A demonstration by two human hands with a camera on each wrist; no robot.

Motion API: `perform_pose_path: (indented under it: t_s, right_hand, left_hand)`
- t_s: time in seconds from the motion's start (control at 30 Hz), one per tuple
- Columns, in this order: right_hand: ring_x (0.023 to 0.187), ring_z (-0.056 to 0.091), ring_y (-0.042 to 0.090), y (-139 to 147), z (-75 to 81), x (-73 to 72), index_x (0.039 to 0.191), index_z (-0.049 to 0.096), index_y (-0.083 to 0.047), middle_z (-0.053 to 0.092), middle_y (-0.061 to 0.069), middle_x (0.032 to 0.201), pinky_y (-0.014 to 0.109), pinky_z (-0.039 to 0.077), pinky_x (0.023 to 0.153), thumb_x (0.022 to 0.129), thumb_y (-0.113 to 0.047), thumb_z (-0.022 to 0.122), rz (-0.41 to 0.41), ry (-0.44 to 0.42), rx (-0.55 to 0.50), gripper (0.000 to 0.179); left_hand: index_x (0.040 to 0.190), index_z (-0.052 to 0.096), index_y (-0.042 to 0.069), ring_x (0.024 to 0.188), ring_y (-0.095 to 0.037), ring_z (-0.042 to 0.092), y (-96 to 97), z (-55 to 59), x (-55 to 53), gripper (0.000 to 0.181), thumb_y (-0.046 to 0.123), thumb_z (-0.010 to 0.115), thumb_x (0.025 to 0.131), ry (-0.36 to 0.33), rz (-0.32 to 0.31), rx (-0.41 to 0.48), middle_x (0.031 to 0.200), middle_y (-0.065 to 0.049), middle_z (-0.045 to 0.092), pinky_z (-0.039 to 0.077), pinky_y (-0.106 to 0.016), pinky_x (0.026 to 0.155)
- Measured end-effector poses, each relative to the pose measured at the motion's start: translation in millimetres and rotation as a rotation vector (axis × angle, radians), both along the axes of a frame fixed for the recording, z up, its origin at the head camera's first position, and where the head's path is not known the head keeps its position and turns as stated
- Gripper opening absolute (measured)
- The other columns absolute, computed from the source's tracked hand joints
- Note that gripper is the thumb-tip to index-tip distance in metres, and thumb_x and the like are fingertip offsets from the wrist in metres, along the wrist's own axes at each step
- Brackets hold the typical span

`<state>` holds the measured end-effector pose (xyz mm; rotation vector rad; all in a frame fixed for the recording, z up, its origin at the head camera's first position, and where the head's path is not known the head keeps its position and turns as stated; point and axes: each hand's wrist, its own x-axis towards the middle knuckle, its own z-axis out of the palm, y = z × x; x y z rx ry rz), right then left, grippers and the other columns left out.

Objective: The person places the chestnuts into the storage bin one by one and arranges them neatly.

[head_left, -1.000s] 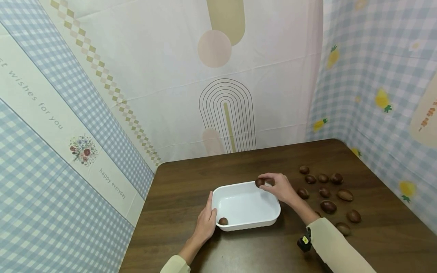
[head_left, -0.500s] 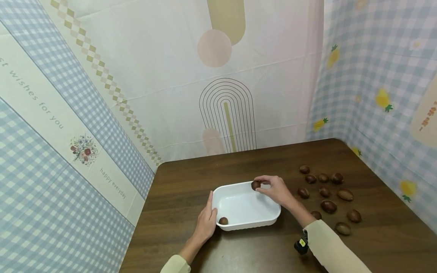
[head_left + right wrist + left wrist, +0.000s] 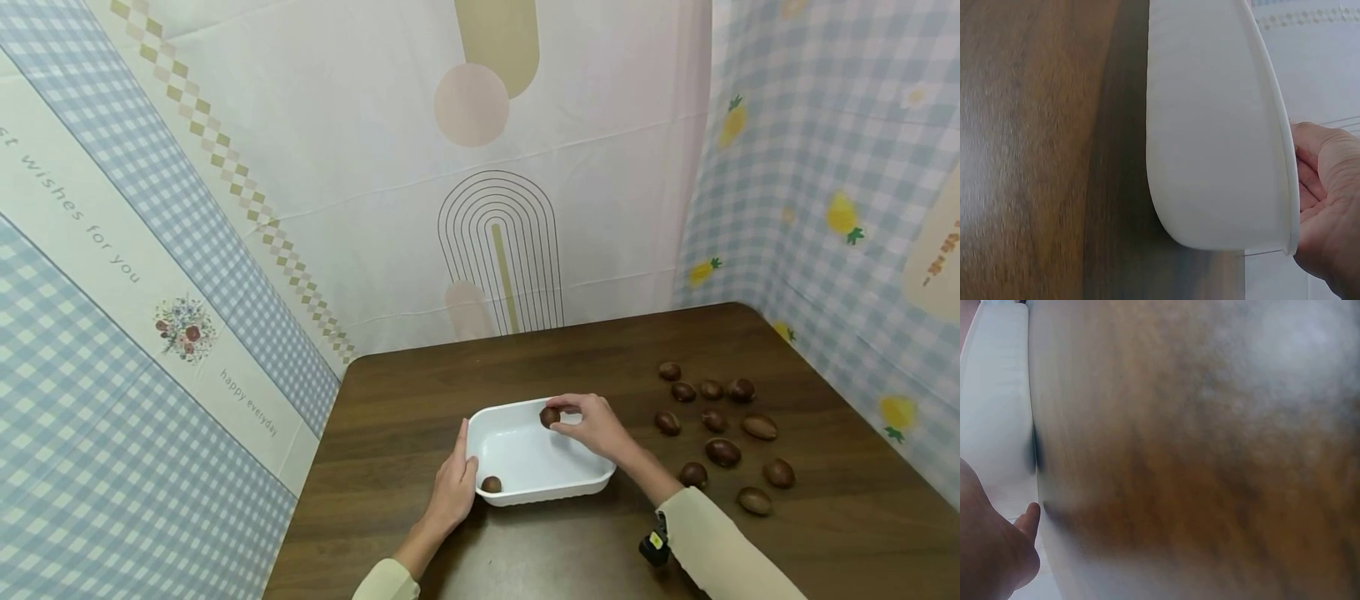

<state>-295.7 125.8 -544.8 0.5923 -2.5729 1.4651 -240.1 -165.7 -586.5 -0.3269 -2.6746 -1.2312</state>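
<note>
A white rectangular baking dish [image 3: 540,492] with rounded corners stands on the brown table. My left hand [image 3: 453,487] holds its left side, the thumb over the rim and the fingers along the outside wall. My right hand [image 3: 596,429] pinches a dark brown, chestnut-like nut [image 3: 550,417] between thumb and fingers, over the back right part of the dish. Another brown nut [image 3: 491,484] lies inside, in the front left corner. In the right wrist view, the dish wall [image 3: 1216,125] hides the fingertips and the held nut.
Several more brown nuts [image 3: 722,452] lie scattered over the right side of the table [image 3: 405,392]. Patterned cloths hang behind the table and on both sides. A small black camera [image 3: 655,547] is strapped at the right wrist.
My right hand has moved left and slightly toward the front with the nut, from the dish's back right rim to over its inside. The left hand and the dish have stayed in place.
</note>
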Motion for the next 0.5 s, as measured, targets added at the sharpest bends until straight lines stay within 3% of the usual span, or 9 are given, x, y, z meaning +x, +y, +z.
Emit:
perform_pose_path:
  t_s: [0.5]
  right_hand:
    - [0.105,0.073,0.036,-22.5,-8.7,3.1,0.114,0.077,0.006,0.078,0.016,0.111,0.047,0.059,0.092,0.084,0.006,0.084,0.098,0.11,-0.045,0.031]
  left_hand:
    - [0.167,0.027,0.001,0.139,-0.039,0.055,-0.1,-0.8,-0.1,0.066,0.007,0.046,0.105,0.008,-0.002,0.009,0.158,-0.023,0.05,0.042,-0.058,0.113]
